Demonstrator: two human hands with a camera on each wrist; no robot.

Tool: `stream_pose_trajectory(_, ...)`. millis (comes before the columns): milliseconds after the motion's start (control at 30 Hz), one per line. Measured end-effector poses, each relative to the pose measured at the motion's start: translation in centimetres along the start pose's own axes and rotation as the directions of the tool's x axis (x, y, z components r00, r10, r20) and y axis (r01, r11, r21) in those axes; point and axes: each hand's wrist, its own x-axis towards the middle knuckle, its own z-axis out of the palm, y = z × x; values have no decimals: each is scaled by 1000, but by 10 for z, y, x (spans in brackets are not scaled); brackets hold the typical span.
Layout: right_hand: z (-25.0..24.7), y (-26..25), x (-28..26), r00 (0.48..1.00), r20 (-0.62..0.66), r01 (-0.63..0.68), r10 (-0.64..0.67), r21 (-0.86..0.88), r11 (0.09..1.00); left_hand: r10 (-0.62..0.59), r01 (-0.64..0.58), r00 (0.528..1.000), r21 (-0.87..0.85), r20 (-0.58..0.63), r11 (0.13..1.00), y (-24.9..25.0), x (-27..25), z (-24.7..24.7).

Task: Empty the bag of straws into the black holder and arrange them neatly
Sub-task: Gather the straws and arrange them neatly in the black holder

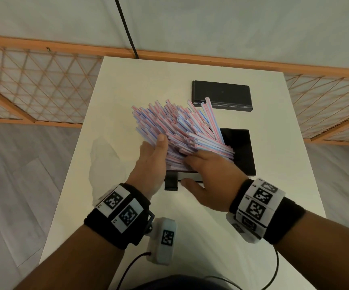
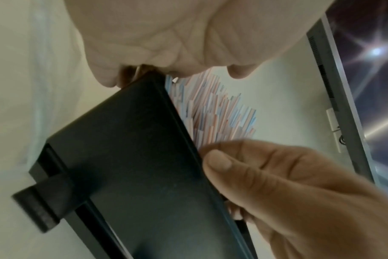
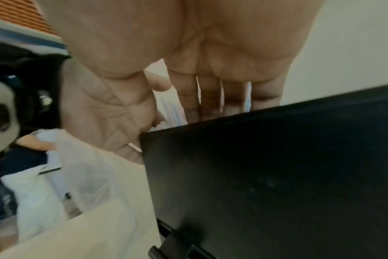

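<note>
Pressing straws [image 1: 175, 130] into black holder [image 1: 240, 151] — both hands flat.

Both forearms reach forward, and each wrist wears a black band with markers. The left hand [image 1: 151, 162] stands on its edge with straight fingers. The right hand [image 1: 208, 176] lies palm down, fingers straight, thumb spread out.

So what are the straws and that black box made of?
The straws look like thin plastic or maybe paper: matte white tubes with pink and blue stripes. The box looks like hard plastic, smooth and a bit shiny, with straight molded edges, though painted wood is possible. The bag lying left of it looks like thin clear plastic film, since the table shows through it.
</note>
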Motion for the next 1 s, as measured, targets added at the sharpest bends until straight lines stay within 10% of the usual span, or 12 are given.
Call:
stream_pose_trajectory(267, -8, 18, 18, 961, 246, -132, 125, 13, 991, -112, 77, 989, -306, -98, 949, 13, -2, 3)
stream_pose_trajectory(1000, 0, 16, 39, 909, 350, -269, 225, 83, 960, -135, 114, 983, -166, -122, 979, 12, -2, 10)
